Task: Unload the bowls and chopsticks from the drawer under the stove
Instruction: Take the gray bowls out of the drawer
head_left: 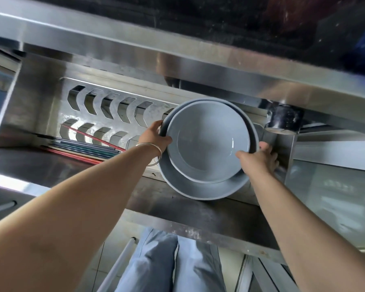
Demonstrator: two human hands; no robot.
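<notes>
Both hands hold a stack of two grey bowls [209, 148] over the right end of the open steel drawer [36, 114]. The left hand [154, 137] grips the stack's left rim, fingers curled over the edge; the right hand [259, 157] clasps the right rim, thumb on top, its other fingers hidden behind the bowls. The smaller bowl sits nested in the wider one. Coloured chopsticks [82, 148] lie flat at the drawer's left, well apart from the bowls. The bowl-lifting step looks underway; next, the stack must be raised level, clear of the stove's edge [177, 49] overhead, and set down elsewhere before the chopsticks are gathered.
</notes>
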